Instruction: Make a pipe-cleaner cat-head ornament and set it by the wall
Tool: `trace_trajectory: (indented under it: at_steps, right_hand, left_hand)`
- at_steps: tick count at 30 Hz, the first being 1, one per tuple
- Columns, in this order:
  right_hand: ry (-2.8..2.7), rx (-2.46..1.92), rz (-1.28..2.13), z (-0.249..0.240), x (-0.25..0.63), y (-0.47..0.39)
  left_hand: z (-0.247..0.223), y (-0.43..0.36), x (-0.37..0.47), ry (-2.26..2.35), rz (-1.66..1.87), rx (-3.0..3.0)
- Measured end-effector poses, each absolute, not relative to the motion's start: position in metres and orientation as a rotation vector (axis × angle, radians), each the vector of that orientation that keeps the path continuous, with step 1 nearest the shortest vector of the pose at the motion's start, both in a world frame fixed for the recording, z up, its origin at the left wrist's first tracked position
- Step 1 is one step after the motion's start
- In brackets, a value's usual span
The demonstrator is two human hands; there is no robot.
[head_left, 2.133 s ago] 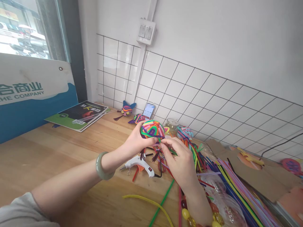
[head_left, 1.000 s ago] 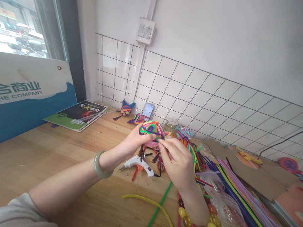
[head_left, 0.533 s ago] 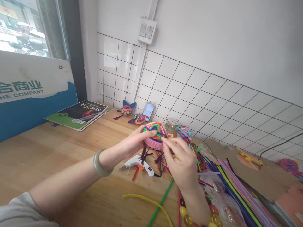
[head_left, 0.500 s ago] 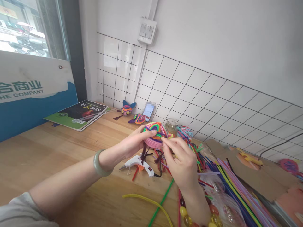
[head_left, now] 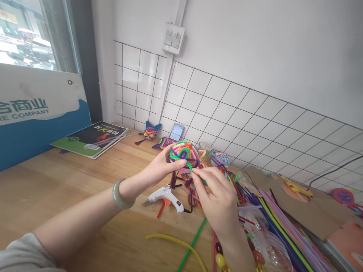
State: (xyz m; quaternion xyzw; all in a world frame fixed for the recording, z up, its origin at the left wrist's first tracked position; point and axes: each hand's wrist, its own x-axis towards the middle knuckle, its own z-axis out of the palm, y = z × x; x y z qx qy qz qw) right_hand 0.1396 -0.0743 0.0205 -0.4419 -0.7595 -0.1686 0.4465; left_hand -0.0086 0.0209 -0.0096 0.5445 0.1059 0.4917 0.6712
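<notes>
Near the middle of the view, above the table, is a rounded craft piece (head_left: pixel 187 151) covered in coloured pipe cleaners, with dark tassels (head_left: pixel 173 180) hanging under it. My left hand (head_left: pixel 163 166) holds its left side, the thumb pressed on the front. A green pipe cleaner (head_left: pixel 189 165) runs along the front from under that thumb to my right hand (head_left: pixel 217 189), whose thumb and index finger pinch it at the piece's lower right. Below the hands a white glue gun (head_left: pixel 167 195) lies on the table.
Behind stand two finished craft pieces (head_left: pixel 150 131) (head_left: pixel 165 142), a phone (head_left: pixel 177 132) and a glass jar (head_left: pixel 204 146). Many pipe cleaners (head_left: pixel 280 223) and bead boxes (head_left: pixel 270 247) lie at right. Yellow (head_left: pixel 176 240) and green strips cross in front. Magazines (head_left: pixel 93 138) lie at left.
The craft piece has tilted, showing more of its striped top. The green pipe cleaner now stretches between the hands at its lower front. Both hands remain on the work.
</notes>
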Motion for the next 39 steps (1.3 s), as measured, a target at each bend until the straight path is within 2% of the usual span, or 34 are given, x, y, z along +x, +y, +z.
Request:
trace_trajectory:
  at_steps: [8, 14, 21, 27, 34, 39]
  right_hand:
    - [-1.946, -1.130, -0.449, 0.026, 0.135, -0.085]
    - [-1.992, -1.253, -0.271, 0.035, 0.143, -0.105]
    - [-1.567, -1.379, -0.273, 0.048, 0.169, -0.122]
    - [-1.399, -1.297, -0.248, 0.048, 0.164, -0.113]
    - [-1.330, -1.184, 0.033, 0.048, 0.160, -0.105]
    - [-1.315, -1.194, 0.093, 0.047, 0.165, -0.099]
  left_hand:
    - [-0.013, 0.026, -0.008, 0.162, 1.165, 1.222]
    - [-0.012, 0.034, -0.012, 0.209, 1.329, 1.340]
    - [-0.007, 0.037, -0.020, 0.253, 1.414, 1.425]
    - [-0.004, 0.042, -0.023, 0.224, 1.512, 1.431]
    - [0.001, 0.044, -0.027, 0.323, 1.554, 1.325]
    - [0.007, 0.043, -0.029, 0.403, 1.614, 1.150]
